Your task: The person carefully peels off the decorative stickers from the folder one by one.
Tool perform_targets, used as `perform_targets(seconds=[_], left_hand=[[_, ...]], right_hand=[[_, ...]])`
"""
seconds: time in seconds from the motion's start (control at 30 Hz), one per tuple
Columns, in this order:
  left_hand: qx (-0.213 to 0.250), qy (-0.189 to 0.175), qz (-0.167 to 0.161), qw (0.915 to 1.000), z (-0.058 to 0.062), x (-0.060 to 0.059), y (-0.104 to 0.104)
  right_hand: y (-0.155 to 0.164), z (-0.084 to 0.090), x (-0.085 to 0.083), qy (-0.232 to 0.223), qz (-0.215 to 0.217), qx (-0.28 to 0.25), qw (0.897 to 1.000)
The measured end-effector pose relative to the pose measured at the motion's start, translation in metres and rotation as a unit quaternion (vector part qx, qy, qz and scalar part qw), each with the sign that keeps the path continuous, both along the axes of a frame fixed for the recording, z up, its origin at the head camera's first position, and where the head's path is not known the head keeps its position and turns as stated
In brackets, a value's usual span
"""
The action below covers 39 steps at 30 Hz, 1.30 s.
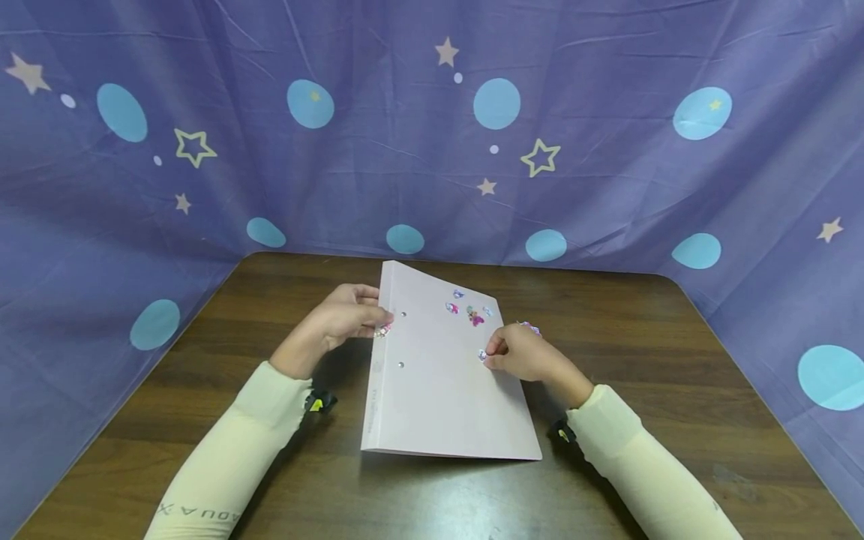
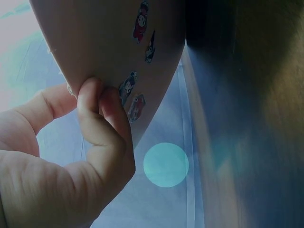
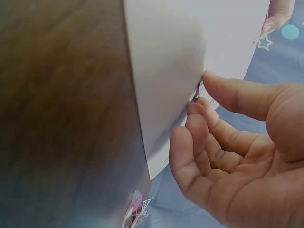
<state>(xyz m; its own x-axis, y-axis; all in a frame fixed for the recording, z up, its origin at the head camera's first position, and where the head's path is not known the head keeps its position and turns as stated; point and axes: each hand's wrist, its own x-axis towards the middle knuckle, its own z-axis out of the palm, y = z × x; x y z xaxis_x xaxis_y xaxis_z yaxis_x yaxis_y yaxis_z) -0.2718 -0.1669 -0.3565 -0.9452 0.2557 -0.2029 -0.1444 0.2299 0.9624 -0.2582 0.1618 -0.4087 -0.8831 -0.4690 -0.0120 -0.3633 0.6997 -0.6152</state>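
Note:
A pale pink folder lies flat on the dark wooden table; several small colourful stickers sit near its far right corner. My left hand is at the folder's left edge, where it pinches a sheet of cartoon stickers between thumb and forefinger. At the folder's right edge, my right hand pinches one small sticker between thumb and forefinger; its other fingers are loosely curled.
Another sticker scrap lies on the table just behind my right hand, also seen as a sticker scrap in the right wrist view. A purple cloth with stars and blue dots walls in the table's back and sides.

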Motion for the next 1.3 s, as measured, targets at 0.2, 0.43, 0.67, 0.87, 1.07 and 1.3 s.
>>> perform_targets(seconds=[0.2,0.43,0.67,0.87,1.07,1.3], left_hand=[[0.002,0.0,-0.001,1.0,0.0004,-0.0003,0.0001],[0.002,-0.001,-0.001,1.0,0.0002,-0.0012,0.0],[0.004,-0.005,0.002,1.0,-0.0006,-0.001,-0.0001],[0.003,-0.006,0.005,1.0,0.0008,-0.0001,-0.0001],[0.001,-0.006,0.006,1.0,0.0009,0.0006,0.0002],[0.0,-0.01,0.009,0.9999,0.0016,0.0005,0.0006]], right_hand=[[0.0018,0.0001,-0.0018,-0.026,-0.001,-0.014,1.0],[0.001,0.0014,-0.0008,-0.032,0.001,-0.026,0.999],[-0.0006,0.001,0.0026,-0.037,0.004,-0.056,0.998],[-0.0027,0.0008,0.0032,-0.027,-0.013,-0.065,0.997],[-0.0041,0.0001,0.0037,-0.024,-0.017,-0.068,0.997],[-0.0035,0.0008,0.0053,-0.022,-0.005,-0.056,0.998]])
